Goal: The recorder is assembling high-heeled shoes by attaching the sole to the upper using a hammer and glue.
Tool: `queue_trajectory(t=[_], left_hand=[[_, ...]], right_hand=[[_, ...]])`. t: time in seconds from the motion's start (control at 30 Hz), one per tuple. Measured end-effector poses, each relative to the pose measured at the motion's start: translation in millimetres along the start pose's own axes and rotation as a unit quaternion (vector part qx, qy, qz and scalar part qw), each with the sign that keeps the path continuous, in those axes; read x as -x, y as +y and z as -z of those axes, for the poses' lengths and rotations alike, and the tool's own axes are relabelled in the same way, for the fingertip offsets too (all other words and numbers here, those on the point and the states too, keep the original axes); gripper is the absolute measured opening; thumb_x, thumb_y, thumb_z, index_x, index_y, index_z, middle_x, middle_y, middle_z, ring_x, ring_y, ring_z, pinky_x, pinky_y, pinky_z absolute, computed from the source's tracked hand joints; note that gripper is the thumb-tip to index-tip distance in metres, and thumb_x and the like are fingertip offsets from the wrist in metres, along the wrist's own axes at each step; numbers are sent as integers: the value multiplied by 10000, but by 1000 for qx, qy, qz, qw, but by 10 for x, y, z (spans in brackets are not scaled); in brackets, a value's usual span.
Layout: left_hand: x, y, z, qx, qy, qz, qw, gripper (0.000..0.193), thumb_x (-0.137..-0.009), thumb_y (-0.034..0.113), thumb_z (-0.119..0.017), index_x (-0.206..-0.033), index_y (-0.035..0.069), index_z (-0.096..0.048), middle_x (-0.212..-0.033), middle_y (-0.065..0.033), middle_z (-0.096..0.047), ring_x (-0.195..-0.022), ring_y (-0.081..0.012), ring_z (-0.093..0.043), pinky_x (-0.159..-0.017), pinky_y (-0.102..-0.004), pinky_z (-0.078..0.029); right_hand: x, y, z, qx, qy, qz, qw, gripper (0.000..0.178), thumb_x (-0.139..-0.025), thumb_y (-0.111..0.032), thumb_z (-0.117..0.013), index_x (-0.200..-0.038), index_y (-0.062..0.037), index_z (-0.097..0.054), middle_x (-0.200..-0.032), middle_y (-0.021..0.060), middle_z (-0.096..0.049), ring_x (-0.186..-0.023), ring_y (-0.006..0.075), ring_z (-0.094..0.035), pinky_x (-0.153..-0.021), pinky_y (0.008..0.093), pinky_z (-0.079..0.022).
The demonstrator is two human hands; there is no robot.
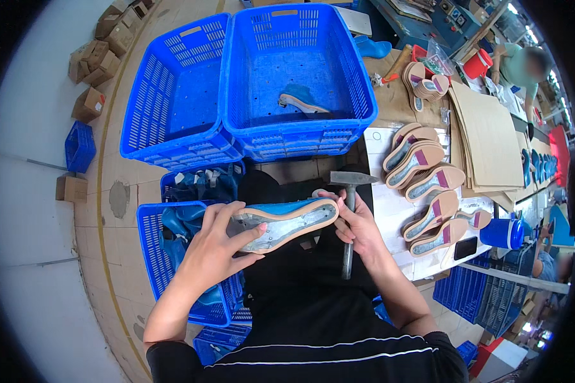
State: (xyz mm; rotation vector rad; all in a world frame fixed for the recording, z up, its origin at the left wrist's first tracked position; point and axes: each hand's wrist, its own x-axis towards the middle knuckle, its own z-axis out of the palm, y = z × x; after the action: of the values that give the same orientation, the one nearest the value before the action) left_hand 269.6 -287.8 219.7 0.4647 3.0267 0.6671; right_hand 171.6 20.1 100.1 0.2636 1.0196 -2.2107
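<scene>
the left hand (214,246) holds a blue shoe (284,222) bottom-up over the person's lap, its fingers (252,230) wrapped around the heel end, thumb on the near side and the others curled over the tan insole board. the shoe lies nearly level, toe pointing right, with a grey patch showing on its heel half. the right hand (358,226) meets the toe end: its fingers pinch the toe edge and at the same time close around the shaft of a hammer (349,217), whose dark metal head sits just above the hand and whose handle runs down past the wrist.

to the right, on the bench (390,210), 2 loose rows of tan insoles (428,182) with grey and maroon patches lie overlapping, near the right hand. a stack of brown board sheets (489,137) rests further right, and more insoles (425,83) lie beyond them. 2 large blue crates (249,83) stand side by side ahead; the right 1 holds a single blue shoe (300,99). a smaller blue basket (150,242) under the left forearm is filled with blue shoe parts. cardboard boxes (99,60) sit on the floor at far left. another person (524,64) works at the top right.
</scene>
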Motion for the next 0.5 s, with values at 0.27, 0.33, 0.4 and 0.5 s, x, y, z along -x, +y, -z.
queue_trajectory(t=[0.27, 0.33, 0.4, 0.5], left_hand=[[41, -9, -30, -1, -18, 30, 999, 471, -726, 259, -982, -1175, 244, -839, -1493, -95, -566, -1228, -336, -571, -929, -427, -619], [17, -16, -3, -4, -21, 19, 1000, 460, -757, 254, -969, -1196, 239, -832, -1493, -115, -551, -1222, -334, -558, -903, -414, -629], [-20, -2, 43, 1, -32, 4, 999, 456, -781, 228, -953, -1218, 229, -824, -1488, -134, -538, -1208, -338, -544, -894, -402, -632], [-34, -15, 65, 4, -51, 16, 999, 480, -769, 211, -954, -1230, 230, -823, -1486, -129, -540, -1207, -345, -541, -918, -412, -625]], right_hand=[[168, -48, -84, 170, 104, 174, 964, 285, -1200, -379, -387, -1272, -113, -458, -1404, 222, -685, -436, 64, -430, -403, 210, -378], [410, -210, 14, 283, 93, 216, 930, 270, -1199, -308, -404, -1291, -79, -512, -1171, 186, -768, -449, 83, -471, -429, 223, -393], [669, -369, -127, 481, 98, 224, 842, 235, -1157, -253, -521, -1233, -38, -576, -971, 152, -781, -493, 166, -583, -479, 310, -461], [933, -537, -641, 697, 73, 194, 686, 217, -1040, -194, -687, -1153, -25, -610, -705, 226, -673, -723, 466, -705, -619, 495, -541]])
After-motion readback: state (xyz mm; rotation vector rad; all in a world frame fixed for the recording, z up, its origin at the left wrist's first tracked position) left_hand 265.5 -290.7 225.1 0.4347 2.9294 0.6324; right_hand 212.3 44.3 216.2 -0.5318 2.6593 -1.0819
